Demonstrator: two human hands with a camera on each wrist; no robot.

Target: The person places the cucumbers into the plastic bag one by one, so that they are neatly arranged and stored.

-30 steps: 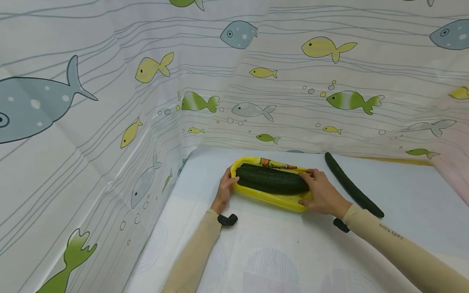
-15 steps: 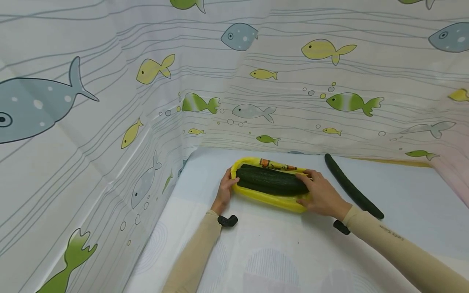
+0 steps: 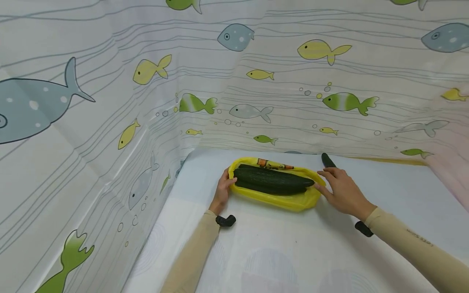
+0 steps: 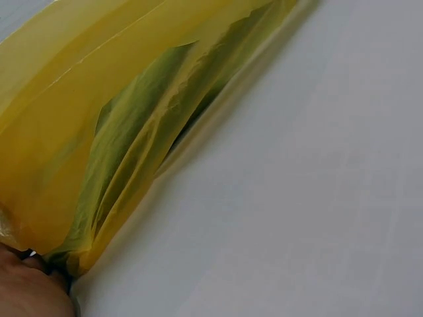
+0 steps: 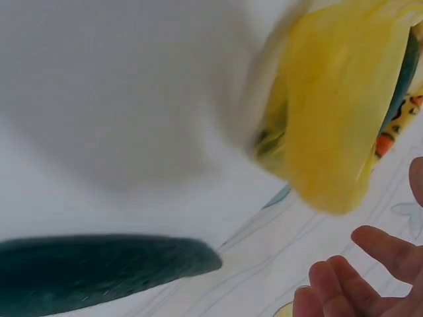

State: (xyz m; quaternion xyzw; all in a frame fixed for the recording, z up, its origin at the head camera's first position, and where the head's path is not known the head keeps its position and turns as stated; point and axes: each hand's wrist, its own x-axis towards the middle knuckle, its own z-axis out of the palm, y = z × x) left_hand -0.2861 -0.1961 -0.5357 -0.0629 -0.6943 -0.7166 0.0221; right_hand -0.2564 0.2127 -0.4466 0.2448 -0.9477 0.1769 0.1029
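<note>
In the head view my left hand [image 3: 222, 191] grips the left end of a yellow plastic bag [image 3: 272, 199], its thumb over the rim. The left wrist view shows part of that hand [image 4: 33, 284] at the bag's gathered end. Dark green cucumbers [image 3: 269, 179] lie in the bag's open mouth; their exact number is hard to tell. My right hand [image 3: 344, 193] is at the bag's right end, fingers extended and holding nothing. In the right wrist view its fingers [image 5: 390, 254] appear apart from the bag. Behind that hand lies a loose cucumber [image 3: 327, 160], mostly hidden in the head view.
A white patterned cloth [image 3: 264, 248] covers the table. Fish-printed sheeting [image 3: 286, 89] stands along the back and left sides. The loose cucumber [image 5: 106, 271] lies on the table to the right of the bag.
My right hand has let go of the bag's right end and moved right, uncovering the cucumber tips and now covering most of the loose cucumber. My left hand stays in place.
</note>
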